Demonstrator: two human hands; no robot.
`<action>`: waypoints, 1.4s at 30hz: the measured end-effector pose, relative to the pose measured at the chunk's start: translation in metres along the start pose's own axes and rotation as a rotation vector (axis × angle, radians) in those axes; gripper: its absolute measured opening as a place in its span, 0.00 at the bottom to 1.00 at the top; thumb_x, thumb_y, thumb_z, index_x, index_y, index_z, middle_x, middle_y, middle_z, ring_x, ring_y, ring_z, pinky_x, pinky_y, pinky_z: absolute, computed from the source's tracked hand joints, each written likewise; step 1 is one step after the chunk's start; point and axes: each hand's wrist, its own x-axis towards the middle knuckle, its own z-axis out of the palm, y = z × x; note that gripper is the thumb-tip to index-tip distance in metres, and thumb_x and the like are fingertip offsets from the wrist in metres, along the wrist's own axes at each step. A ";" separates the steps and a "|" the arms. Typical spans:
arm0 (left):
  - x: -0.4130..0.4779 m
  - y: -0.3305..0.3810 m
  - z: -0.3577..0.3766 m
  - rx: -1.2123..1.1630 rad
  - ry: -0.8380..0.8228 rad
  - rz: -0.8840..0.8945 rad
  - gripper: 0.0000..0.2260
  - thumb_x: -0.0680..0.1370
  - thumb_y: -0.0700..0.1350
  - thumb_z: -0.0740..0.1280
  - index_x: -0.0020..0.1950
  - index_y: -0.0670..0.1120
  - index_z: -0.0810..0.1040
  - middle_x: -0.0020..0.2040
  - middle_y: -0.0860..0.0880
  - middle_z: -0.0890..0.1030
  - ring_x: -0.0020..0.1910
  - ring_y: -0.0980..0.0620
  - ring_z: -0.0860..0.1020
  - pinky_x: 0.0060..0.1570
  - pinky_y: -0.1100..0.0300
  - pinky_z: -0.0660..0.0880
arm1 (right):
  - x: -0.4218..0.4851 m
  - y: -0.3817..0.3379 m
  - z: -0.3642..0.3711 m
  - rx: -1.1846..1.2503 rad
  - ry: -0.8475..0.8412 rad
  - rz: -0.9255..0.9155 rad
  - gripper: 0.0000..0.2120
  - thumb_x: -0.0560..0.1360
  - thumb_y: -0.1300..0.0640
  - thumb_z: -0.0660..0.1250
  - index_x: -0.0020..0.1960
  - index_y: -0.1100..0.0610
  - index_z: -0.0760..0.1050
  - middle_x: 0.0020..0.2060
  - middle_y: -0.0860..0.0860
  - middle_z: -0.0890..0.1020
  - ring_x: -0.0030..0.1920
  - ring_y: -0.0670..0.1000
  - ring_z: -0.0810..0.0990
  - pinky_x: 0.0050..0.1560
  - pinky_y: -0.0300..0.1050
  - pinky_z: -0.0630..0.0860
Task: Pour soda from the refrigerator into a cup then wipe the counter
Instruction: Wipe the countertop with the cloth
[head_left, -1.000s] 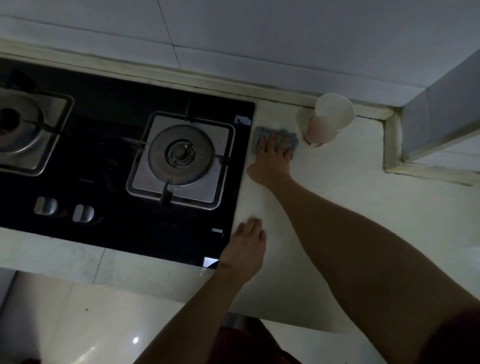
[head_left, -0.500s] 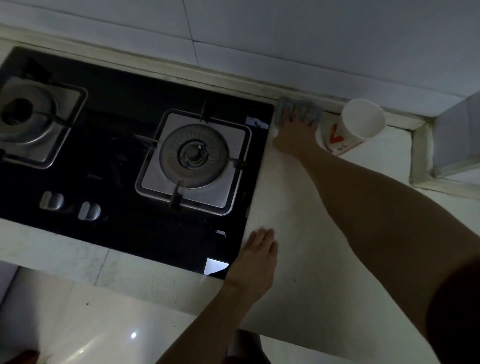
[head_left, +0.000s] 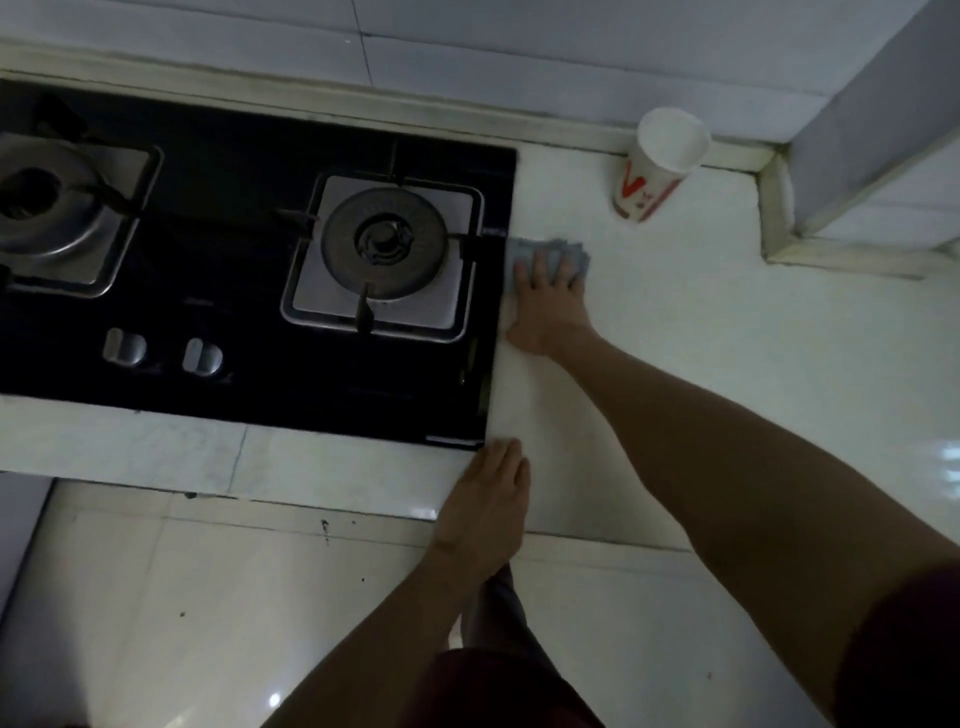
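Observation:
A white paper cup (head_left: 655, 169) with red print stands upright on the pale counter (head_left: 753, 338) near the back wall. My right hand (head_left: 548, 301) lies flat with spread fingers on a grey-blue cloth (head_left: 550, 252), pressing it to the counter right beside the hob's right edge, in front and left of the cup. My left hand (head_left: 488, 504) rests flat at the counter's front edge by the hob's corner, holding nothing. What is inside the cup cannot be made out.
A black glass gas hob (head_left: 234, 374) with two burners and two knobs fills the counter's left part. A tiled wall runs along the back and a tiled pillar (head_left: 883, 156) juts out at the right. Pale floor tiles lie below.
My right hand has slid the cloth from the back edge near the wall toward me along the hob's side. The left hand has stayed in place.

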 end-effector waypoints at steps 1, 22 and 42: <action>-0.012 -0.002 0.004 -0.010 0.020 -0.029 0.26 0.68 0.48 0.73 0.63 0.37 0.79 0.65 0.37 0.77 0.65 0.41 0.76 0.65 0.49 0.73 | -0.017 -0.006 0.009 0.004 0.005 0.006 0.45 0.75 0.42 0.60 0.79 0.57 0.37 0.78 0.60 0.38 0.75 0.69 0.35 0.74 0.65 0.40; -0.102 -0.020 0.028 -0.157 0.119 -0.106 0.26 0.81 0.42 0.58 0.77 0.36 0.56 0.78 0.38 0.58 0.77 0.43 0.56 0.77 0.52 0.52 | -0.248 -0.083 0.133 -0.034 0.062 0.000 0.47 0.73 0.48 0.64 0.79 0.59 0.38 0.77 0.62 0.39 0.75 0.70 0.36 0.74 0.68 0.42; -0.035 0.095 0.027 -0.265 0.176 -0.081 0.20 0.75 0.38 0.63 0.67 0.35 0.71 0.64 0.38 0.74 0.65 0.41 0.70 0.69 0.50 0.68 | -0.287 0.068 0.141 0.074 0.116 0.336 0.43 0.74 0.50 0.64 0.79 0.63 0.45 0.77 0.66 0.46 0.74 0.73 0.43 0.72 0.69 0.43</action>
